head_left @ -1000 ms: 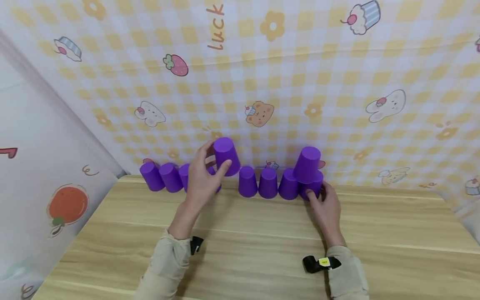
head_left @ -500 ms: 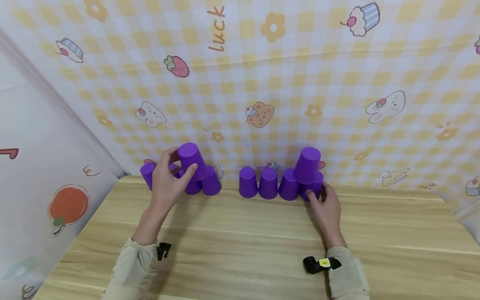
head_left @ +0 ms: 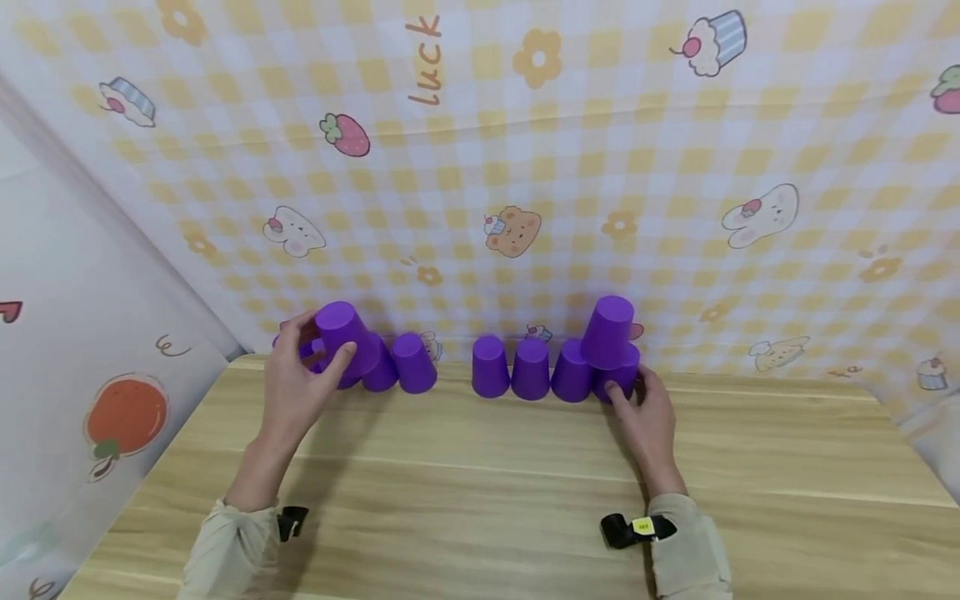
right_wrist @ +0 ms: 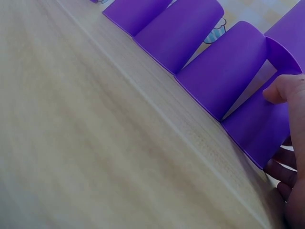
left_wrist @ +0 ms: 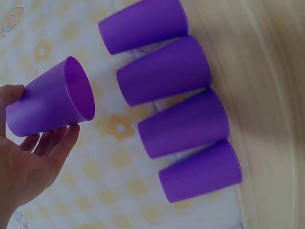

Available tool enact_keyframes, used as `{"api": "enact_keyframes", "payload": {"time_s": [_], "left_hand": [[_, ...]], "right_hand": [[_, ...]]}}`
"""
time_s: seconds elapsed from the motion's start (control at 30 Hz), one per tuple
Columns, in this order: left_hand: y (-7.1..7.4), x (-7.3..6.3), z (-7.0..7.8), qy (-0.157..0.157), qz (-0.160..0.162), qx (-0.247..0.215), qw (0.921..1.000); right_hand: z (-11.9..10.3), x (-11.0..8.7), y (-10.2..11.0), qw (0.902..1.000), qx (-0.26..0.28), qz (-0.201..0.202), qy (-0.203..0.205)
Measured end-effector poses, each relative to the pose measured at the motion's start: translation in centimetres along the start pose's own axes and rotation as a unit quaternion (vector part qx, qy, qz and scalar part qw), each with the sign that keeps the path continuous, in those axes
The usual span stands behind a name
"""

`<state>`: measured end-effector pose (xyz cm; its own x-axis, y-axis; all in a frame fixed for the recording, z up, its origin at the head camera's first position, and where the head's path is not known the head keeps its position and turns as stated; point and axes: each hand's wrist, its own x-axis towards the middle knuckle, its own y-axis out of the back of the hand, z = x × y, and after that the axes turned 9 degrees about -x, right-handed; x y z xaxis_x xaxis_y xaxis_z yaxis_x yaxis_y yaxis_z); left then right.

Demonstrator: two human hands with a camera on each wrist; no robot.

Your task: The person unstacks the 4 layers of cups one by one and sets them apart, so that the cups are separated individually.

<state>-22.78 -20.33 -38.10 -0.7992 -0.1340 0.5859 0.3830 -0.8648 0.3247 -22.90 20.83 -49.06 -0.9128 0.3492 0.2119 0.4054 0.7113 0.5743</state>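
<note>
My left hand grips an upside-down purple cup between thumb and fingers. In the left wrist view this raised cup is held apart from a row of several upturned purple cups, its rim facing them. In the head view it overlaps the left part of that row. At the right end of a second row, my right hand holds the end cup, thumb on its near side and fingers round the outside. Another upturned cup sits on top, straddling the two rightmost cups.
Both rows stand along the back edge of a wooden table, with a gap between them. Close behind rises a yellow-checked cloth backdrop with printed cartoons. A white printed sheet hangs at the left.
My left hand has carried its cup leftward from beside the gap to over the left row, and slightly down. The right hand stays on the end cup. The head view has shifted slightly.
</note>
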Motion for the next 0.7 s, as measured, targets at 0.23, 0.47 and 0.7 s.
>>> {"api": "enact_keyframes", "payload": {"time_s": [0.23, 0.47, 0.7], "left_hand": [[2.0, -0.9, -0.7, 0.036, 0.004, 0.021, 0.9991], [4.0, -2.1, -1.3, 0.107, -0.019, 0.032, 0.9936], [5.3, -3.0, -2.9, 0.129, -0.054, 0.045, 0.9891]], "right_hand": [[-0.1, -0.2, -0.1, 1.0000, 0.001, 0.000, 0.000], [-0.2, -0.2, 0.0, 1.0000, 0.005, 0.004, 0.002], [-0.4, -0.1, 0.1, 0.9999, 0.012, 0.006, 0.001]]}}
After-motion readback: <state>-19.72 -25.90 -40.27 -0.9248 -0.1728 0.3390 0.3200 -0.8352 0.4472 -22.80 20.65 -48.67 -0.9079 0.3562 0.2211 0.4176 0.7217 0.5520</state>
